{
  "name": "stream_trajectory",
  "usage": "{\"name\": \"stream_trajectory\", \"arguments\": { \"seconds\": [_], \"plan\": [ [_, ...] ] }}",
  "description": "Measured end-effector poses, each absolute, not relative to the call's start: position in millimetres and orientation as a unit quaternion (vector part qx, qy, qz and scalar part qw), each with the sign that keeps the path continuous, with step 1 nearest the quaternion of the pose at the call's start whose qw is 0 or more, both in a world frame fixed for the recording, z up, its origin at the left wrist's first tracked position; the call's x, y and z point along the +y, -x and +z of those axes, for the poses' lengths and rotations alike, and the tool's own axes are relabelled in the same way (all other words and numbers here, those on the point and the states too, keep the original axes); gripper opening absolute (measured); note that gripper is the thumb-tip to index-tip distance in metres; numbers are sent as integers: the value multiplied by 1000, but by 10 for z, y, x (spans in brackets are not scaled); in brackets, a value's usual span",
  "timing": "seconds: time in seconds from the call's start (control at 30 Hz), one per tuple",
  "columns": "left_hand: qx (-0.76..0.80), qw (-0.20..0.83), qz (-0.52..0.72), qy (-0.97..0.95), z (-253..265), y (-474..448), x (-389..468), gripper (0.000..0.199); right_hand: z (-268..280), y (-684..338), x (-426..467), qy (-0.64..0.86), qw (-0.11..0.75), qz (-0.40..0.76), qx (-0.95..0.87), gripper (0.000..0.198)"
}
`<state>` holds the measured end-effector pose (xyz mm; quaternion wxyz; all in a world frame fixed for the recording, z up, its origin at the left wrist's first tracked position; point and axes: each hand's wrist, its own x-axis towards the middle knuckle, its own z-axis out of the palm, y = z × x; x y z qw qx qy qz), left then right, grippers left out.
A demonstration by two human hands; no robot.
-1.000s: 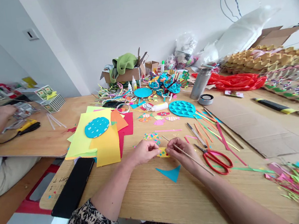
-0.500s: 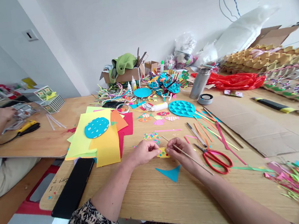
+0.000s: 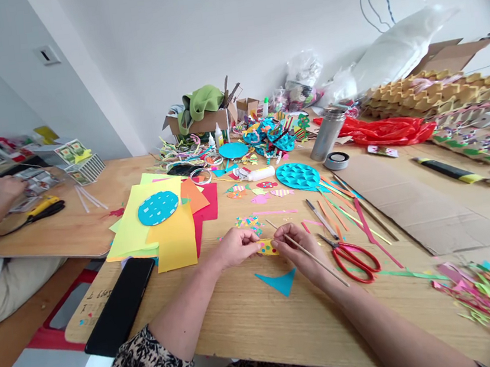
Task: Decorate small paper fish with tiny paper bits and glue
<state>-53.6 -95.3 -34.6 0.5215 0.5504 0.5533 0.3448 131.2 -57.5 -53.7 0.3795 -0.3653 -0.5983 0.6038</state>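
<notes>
Dotted yellow piece (image 3: pixel 268 248), one: you are holding it by both ends, just beyond the blue scrap (image 3: pixel 280 283) on the surface (image 3: pixel 239 321). Probably light, thin, easily creasing; best taken by its edges. Left hand (image 3: pixel 238 247): fingers pinching one end. Right hand (image 3: pixel 302 250): fingers pinching the other, also carrying a thin stick (image 3: pixel 321 263).

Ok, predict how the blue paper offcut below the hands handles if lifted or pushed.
The blue paper offcut likely feels light and floppy, being a thin sheet. Lying flat on the wooden table, it would probably slide, not tip.
</notes>
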Motion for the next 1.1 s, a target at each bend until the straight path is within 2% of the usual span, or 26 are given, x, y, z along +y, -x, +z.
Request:
{"name": "stream_trajectory", "arguments": {
  "seconds": [0.23,0.63,0.83,1.1],
  "plan": [
    [549,565,328,-521,-300,536,-966,19,-548,-1331,-564,372,396,595,-593,33],
    [568,551,361,-494,-292,529,-949,13,-543,-1342,-557,348,411,617,-574,36],
    [568,549,369,-489,-279,525,-958,12,-590,-1312,-559,382,388,612,-573,46],
    [557,559,373,-488,-313,511,-961,18,-571,-1307,-571,376,395,604,-582,42]
  ]
}}
